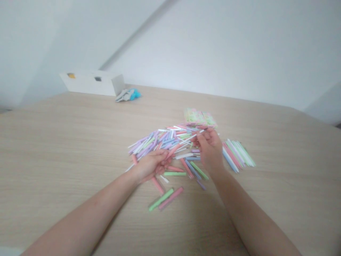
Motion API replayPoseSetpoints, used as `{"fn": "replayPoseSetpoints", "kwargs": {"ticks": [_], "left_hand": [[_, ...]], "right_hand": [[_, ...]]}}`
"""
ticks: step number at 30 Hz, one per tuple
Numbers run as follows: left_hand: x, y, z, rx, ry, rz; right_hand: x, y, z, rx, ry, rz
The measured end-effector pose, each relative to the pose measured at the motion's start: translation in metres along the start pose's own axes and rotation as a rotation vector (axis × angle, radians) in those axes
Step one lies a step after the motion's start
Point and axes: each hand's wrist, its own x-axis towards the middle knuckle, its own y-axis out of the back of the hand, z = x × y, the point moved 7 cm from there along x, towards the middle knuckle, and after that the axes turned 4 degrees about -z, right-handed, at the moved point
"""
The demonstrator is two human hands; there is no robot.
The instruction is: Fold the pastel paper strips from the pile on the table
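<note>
My left hand is closed round a coral pen barrel, which points up and to the right. In the fingers of my right hand is a thin white pen refill, slanting down toward that barrel; blur hides whether the two touch. Under and behind both hands spreads a loose heap of pastel pen parts in purple, blue, green, coral and white. Closer to me lie a green barrel and a pink barrel, side by side.
To the right of my right hand, several pens lie in a neat row. Behind the heap are clear packs with a green and pink print. A white box and a grey and blue cloth-like bundle stand far left by the wall.
</note>
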Motion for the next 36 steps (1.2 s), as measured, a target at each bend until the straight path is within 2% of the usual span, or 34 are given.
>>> {"fn": "replayPoseSetpoints", "kwargs": {"ticks": [3,9,16,26,31,34,36], "left_hand": [[-0.002,-0.004,0.001,0.011,0.011,-0.011],[-0.003,-0.011,0.003,0.012,-0.034,-0.131],[-0.001,-0.009,0.001,0.03,-0.03,-0.152],[-0.003,-0.01,0.001,0.032,-0.035,-0.126],[-0.002,-0.009,0.003,0.025,-0.049,-0.116],[0.0,-0.005,0.006,0.033,-0.072,-0.077],[0.001,-0.001,0.009,0.036,-0.099,-0.046]], "right_hand": [[-0.002,-0.002,-0.002,-0.036,-0.012,-0.022],[-0.009,-0.012,-0.005,-0.054,-0.048,-0.096],[-0.014,-0.021,0.002,-0.098,-0.104,-0.198],[-0.018,-0.024,0.002,-0.172,-0.062,-0.263],[-0.017,-0.024,0.005,-0.138,-0.09,-0.28],[-0.011,-0.016,0.01,-0.103,-0.089,-0.238],[-0.006,-0.006,0.017,-0.173,-0.088,-0.203]]}}
